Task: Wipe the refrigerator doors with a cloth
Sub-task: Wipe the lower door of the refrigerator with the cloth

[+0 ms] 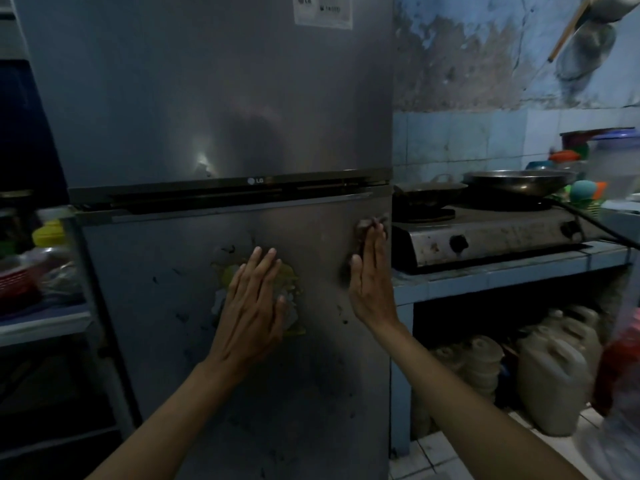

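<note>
The left hand (254, 306) covers most of a pale cloth (289, 289), leaving only its fringes visible against the lower refrigerator door (194, 341). The door label (322, 10) is cut by the top edge, its print unreadable. Shelf items (31, 258) at left blur in darkness.

The refrigerator doors (207, 98) in front of me are dull silver-grey, flecked with small black marks on the lower one. Under my left hand (252, 306) the cloth (291, 282) shows yellow and white. A white sticker (323, 10) sits near the top. The wall (485, 64) is pale blue with brown peeling patches, the counter (502, 275) blue-tiled.
</note>
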